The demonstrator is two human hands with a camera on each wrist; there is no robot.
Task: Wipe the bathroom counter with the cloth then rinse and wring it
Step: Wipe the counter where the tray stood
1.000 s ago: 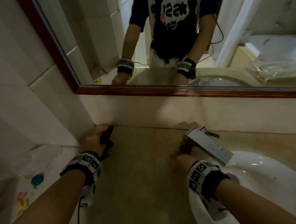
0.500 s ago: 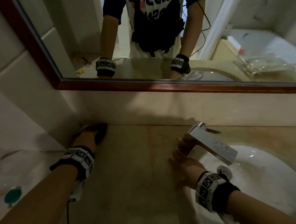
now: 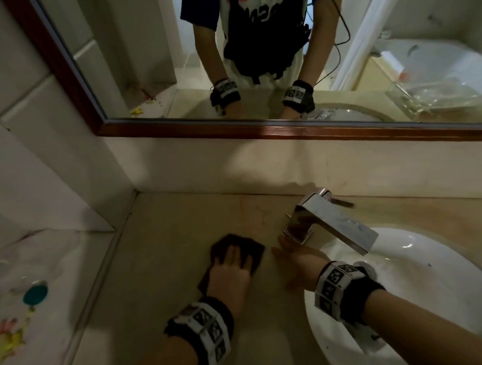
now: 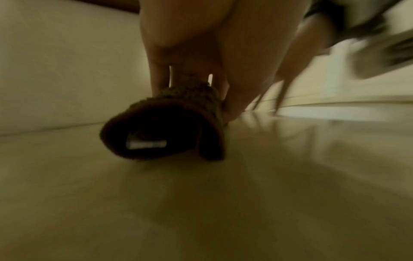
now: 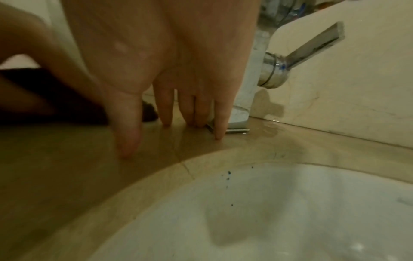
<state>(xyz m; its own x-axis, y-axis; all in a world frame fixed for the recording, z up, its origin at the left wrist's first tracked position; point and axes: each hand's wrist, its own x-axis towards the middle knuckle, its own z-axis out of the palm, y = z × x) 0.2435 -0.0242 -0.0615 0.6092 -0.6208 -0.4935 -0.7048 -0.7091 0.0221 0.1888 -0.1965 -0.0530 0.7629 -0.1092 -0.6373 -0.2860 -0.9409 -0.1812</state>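
A dark brown cloth (image 3: 256, 250) lies on the beige counter (image 3: 160, 259), just left of the faucet base. My left hand (image 3: 230, 272) presses it flat with straight fingers on top. In the left wrist view the cloth (image 4: 170, 127) curls up under my left hand (image 4: 201, 53). My right hand (image 3: 297, 260) rests flat on the counter beside the chrome faucet (image 3: 334, 222), holding nothing. In the right wrist view the right hand's fingertips (image 5: 220, 136) touch the wet counter at the faucet (image 5: 243, 98) base, with the cloth (image 5: 67, 98) dark at the left.
The white sink (image 3: 435, 283) is sunk into the counter at the right, under the spout. A backsplash and a wood-framed mirror (image 3: 259, 131) close the back; a tiled wall closes the left. A lower white surface (image 3: 43, 276) with a teal disc and coloured bits lies further left.
My left hand has dragged the cloth from the back left corner toward the front, ending beside my right hand. The right hand has stayed at the faucet base.
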